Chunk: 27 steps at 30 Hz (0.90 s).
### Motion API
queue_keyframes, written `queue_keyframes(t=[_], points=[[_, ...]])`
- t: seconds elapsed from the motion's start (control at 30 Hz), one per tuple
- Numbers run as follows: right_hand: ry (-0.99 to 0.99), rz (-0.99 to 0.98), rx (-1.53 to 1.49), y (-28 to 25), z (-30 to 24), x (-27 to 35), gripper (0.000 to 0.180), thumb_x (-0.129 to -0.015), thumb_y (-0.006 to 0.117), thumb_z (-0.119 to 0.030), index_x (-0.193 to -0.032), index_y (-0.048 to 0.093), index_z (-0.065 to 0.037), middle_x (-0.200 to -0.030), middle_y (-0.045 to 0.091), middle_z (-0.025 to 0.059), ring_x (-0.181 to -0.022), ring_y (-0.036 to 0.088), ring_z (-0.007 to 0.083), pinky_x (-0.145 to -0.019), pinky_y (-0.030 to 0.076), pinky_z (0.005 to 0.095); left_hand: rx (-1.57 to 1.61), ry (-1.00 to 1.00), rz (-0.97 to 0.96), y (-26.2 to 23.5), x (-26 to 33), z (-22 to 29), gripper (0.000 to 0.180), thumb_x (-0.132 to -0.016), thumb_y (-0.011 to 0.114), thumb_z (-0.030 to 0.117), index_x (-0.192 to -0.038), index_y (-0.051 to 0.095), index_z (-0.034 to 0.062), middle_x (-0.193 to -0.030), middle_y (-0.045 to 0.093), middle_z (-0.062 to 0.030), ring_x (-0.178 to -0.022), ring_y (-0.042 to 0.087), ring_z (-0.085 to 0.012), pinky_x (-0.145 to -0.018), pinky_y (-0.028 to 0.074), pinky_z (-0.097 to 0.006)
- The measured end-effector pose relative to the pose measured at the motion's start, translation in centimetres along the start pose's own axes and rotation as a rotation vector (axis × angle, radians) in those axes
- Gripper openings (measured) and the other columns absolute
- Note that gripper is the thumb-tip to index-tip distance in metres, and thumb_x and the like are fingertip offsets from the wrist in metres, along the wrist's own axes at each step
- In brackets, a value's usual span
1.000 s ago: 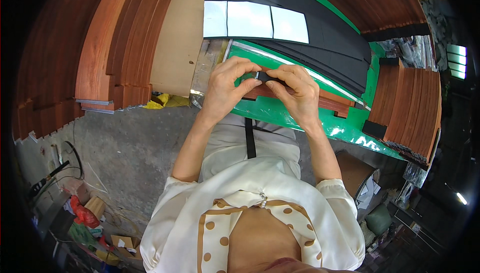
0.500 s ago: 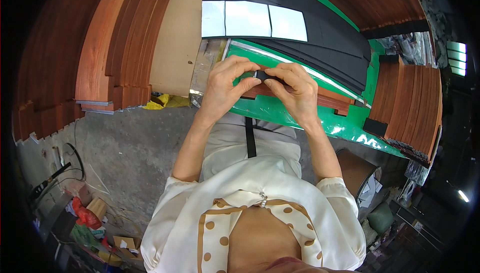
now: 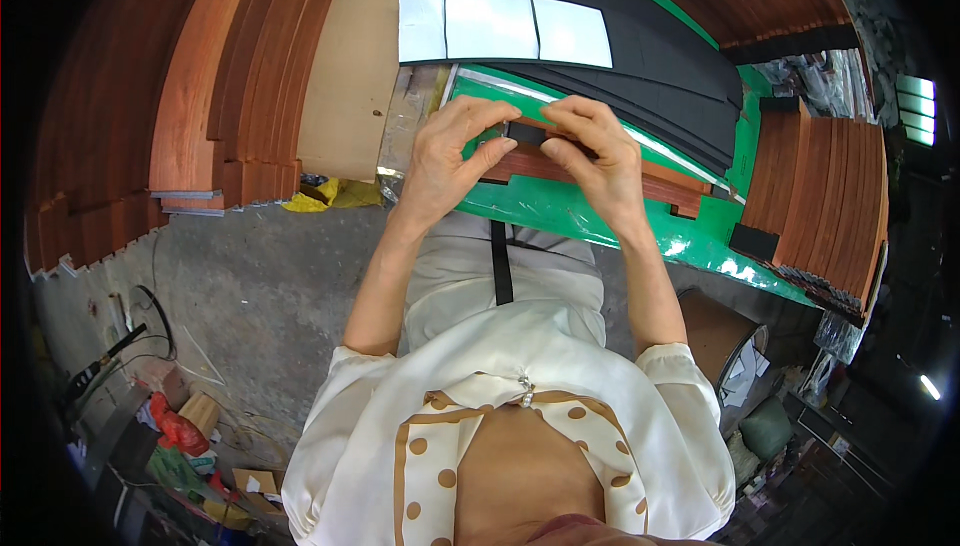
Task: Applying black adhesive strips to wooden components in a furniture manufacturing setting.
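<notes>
My left hand [image 3: 449,153] hovers over the green work surface with its thumb and forefinger spread apart, nothing between them. Facing it is my right hand [image 3: 597,155], its thumb and curled fingers also apart. In the gap between the two hands shows a short black piece [image 3: 525,133]; its right end is hidden by my right fingers. Beneath it runs a reddish-brown wooden strip [image 3: 655,186] with notched ends, lying along the near side of the green surface [image 3: 560,208]. My left hand partly covers the strip's left end.
White rectangular panels [image 3: 490,26] lie on stacked black strips [image 3: 660,76] beyond my hands. Stacked brown boards stand at the left [image 3: 262,76] and right [image 3: 815,201]. A brown bin [image 3: 715,336] holding white scraps is below the table's right side.
My fingers have parted from the black piece they were pinching, and both hands are now open around it. The view has shifted slightly.
</notes>
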State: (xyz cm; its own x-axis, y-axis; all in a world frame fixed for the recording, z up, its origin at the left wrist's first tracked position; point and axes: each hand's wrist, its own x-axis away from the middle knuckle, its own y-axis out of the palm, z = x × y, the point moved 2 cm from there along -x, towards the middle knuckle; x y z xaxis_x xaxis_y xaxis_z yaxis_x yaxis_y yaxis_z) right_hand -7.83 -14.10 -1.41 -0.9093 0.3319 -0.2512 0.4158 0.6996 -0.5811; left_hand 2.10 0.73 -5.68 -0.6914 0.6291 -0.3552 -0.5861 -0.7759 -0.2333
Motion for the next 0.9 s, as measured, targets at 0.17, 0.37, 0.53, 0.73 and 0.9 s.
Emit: queue_keyframes(t=[0.17, 0.37, 0.53, 0.73, 0.9], points=[[-0.198, 0.016, 0.149, 0.2, -0.1, 0.9, 0.024, -0.074, 0.069, -0.001, -0.098, 0.069, -0.005, -0.101, 0.063, 0.0076, -0.082, 0.061, 0.0221, -0.068, 0.052, 0.0306, -0.167, 0.134, -0.008, 0.3, 0.2, -0.1, 0.022, -0.075, 0.069, 0.001, -0.097, 0.067, 0.0053, -0.091, 0.06, -0.008, -0.08, 0.061, -0.0213, -0.067, 0.049, -0.031], [-0.403, 0.125, 0.374, 0.6, 0.2, 1.4, 0.035, -0.066, 0.063, 0.004, -0.1, 0.067, -0.006, -0.101, 0.063, 0.0083, -0.084, 0.062, 0.0256, -0.069, 0.052, 0.0341, -0.301, 0.332, 0.09, 1.6, 0.5, 0.0, 0.029, -0.071, 0.07, 0.002, -0.099, 0.067, 0.0093, -0.088, 0.061, -0.0071, -0.077, 0.061, -0.0234, -0.066, 0.046, -0.034], [-0.338, 0.138, 0.173, -1.8, 1.5, 1.9, 0.031, -0.07, 0.064, 0.004, -0.099, 0.066, -0.007, -0.105, 0.062, 0.0075, -0.095, 0.059, 0.0267, -0.071, 0.051, 0.0347, -0.326, 0.166, 0.123, 1.9, 1.4, 0.6, 0.025, -0.081, 0.065, 0.005, -0.106, 0.065, 0.006, -0.093, 0.059, -0.011, -0.08, 0.06, -0.0243, -0.072, 0.047, -0.034], [0.117, 0.516, 0.806, -16.2, 8.1, 6.1, 0.019, -0.088, 0.057, -0.013, -0.106, 0.065, -0.01, -0.105, 0.063, 0.0097, -0.097, 0.058, 0.0284, -0.083, 0.047, 0.0385, -0.177, -0.311, 0.101, 0.6, 1.0, 2.0, 0.037, -0.099, 0.04, 0.028, -0.115, 0.056, -0.0009, -0.095, 0.058, -0.0083, -0.084, 0.056, -0.0172, -0.075, 0.046, -0.03], [0.779, 0.265, 0.393, -19.8, 14.8, 11.5, 0.034, -0.096, 0.048, -0.032, -0.101, 0.067, -0.004, -0.091, 0.066, 0.0113, -0.085, 0.062, 0.0236, -0.078, 0.048, 0.0328, -0.094, -0.563, -0.071, 0.4, 1.2, -0.1, 0.054, -0.1, 0.033, 0.044, -0.111, 0.06, -0.0017, -0.082, 0.061, -0.0056, -0.072, 0.056, -0.0142, -0.067, 0.044, -0.027]])
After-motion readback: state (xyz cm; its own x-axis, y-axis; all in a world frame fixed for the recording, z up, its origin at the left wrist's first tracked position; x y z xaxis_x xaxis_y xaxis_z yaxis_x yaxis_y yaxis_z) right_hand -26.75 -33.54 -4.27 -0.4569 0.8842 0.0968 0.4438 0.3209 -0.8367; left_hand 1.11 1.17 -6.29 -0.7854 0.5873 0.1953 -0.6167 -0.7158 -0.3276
